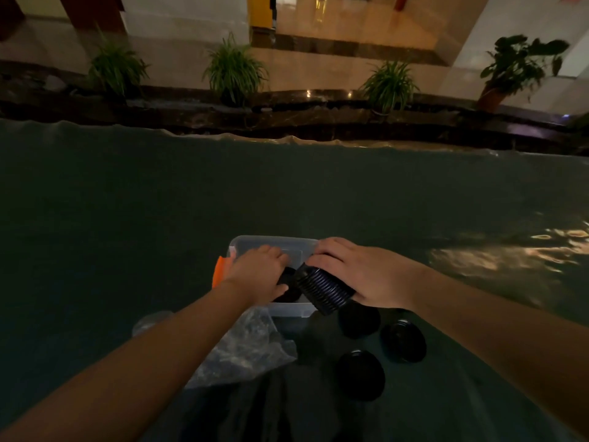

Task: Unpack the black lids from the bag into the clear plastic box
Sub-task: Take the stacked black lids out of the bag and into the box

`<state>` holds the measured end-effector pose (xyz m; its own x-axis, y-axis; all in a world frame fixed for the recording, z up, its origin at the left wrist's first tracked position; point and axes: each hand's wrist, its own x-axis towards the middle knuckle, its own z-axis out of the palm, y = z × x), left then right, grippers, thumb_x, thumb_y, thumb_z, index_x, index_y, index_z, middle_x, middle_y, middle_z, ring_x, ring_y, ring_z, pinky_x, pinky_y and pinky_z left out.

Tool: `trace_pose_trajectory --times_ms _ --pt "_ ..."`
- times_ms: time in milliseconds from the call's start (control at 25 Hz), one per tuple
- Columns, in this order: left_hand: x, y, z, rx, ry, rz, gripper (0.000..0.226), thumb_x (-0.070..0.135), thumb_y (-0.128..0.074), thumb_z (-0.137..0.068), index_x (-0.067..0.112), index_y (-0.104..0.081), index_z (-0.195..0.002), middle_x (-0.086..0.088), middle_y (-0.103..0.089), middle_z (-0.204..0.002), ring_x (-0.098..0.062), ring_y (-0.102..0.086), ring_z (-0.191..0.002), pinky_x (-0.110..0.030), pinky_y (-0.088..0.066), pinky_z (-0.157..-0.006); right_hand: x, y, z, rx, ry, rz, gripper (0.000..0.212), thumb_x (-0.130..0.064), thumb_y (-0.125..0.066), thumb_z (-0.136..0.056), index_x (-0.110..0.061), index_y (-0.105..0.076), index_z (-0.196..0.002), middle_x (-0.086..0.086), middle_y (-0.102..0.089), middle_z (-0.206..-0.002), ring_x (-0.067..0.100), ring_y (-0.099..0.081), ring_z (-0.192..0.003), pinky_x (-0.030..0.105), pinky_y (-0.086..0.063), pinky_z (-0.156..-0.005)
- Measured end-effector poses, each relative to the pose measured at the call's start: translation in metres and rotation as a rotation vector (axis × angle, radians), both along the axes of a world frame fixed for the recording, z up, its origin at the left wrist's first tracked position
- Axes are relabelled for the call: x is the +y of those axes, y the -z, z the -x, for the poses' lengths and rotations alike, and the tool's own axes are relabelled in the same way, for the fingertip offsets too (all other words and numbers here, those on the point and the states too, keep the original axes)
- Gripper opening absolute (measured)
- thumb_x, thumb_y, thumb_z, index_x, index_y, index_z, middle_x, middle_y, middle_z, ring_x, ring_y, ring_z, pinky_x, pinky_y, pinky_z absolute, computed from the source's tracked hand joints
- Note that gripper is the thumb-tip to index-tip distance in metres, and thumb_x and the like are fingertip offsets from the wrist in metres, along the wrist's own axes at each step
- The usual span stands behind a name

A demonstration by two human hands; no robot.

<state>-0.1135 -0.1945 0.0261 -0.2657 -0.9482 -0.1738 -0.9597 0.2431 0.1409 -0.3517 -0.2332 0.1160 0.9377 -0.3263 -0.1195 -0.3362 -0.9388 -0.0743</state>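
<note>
Stack of black lids (325, 290) clamped sideways in right hand (366, 275), over near rim of clear plastic box (287, 311). Single lid (288, 283) gripped by left hand (259, 272) inside box. Bag (245, 349) lain under left forearm. Three loose lids (403, 341) seen on cloth below right hand.

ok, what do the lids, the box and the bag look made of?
Stack of black lids in the right hand: likely moulded plastic, semi-gloss; light glints on the ribbed edges.
Clear box: rigid translucent plastic, smooth frosted walls that show what is behind them.
Bag: thin clear plastic film, crinkled and shiny. The dim light leaves all three uncertain.
</note>
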Motion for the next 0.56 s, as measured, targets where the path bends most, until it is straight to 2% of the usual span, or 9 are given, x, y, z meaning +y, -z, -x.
trace_pose_trajectory --times_ms 240,400,560 --pt "-0.039 0.040 0.028 -0.112 0.064 -0.279 0.063 0.036 -0.072 -0.084 0.019 -0.041 -0.137 -0.008 -0.051 -0.134 -0.028 -0.051 -0.121 -0.048 -0.047 -0.100 -0.013 0.006 0.008 -0.002 -0.038 -0.014 0.091 -0.012 -0.086 -0.072 -0.018 -0.035 -0.146 0.007 -0.043 -0.142 0.024 -0.040 -0.133 0.039 -0.054 -0.095" --pt "-0.045 0.056 0.037 -0.234 0.087 -0.316 0.063 0.033 -0.065 -0.091 0.014 -0.035 -0.143 -0.014 -0.048 -0.138 -0.031 -0.051 -0.122 -0.048 -0.044 -0.104 -0.018 0.012 0.009 -0.013 -0.043 -0.038 0.092 -0.013 -0.087 -0.071 -0.019 -0.034 -0.146 0.006 -0.043 -0.141 0.024 -0.042 -0.132 0.038 -0.053 -0.098" --pt "-0.051 0.065 0.041 -0.236 0.100 -0.348 0.061 0.029 -0.064 -0.092 0.015 -0.034 -0.143 -0.017 -0.047 -0.135 -0.031 -0.056 -0.114 -0.048 -0.046 -0.103 -0.019 0.018 0.013 -0.014 -0.036 -0.057 0.091 -0.012 -0.088 -0.069 -0.018 -0.037 -0.144 0.007 -0.045 -0.139 0.024 -0.044 -0.130 0.036 -0.054 -0.096"
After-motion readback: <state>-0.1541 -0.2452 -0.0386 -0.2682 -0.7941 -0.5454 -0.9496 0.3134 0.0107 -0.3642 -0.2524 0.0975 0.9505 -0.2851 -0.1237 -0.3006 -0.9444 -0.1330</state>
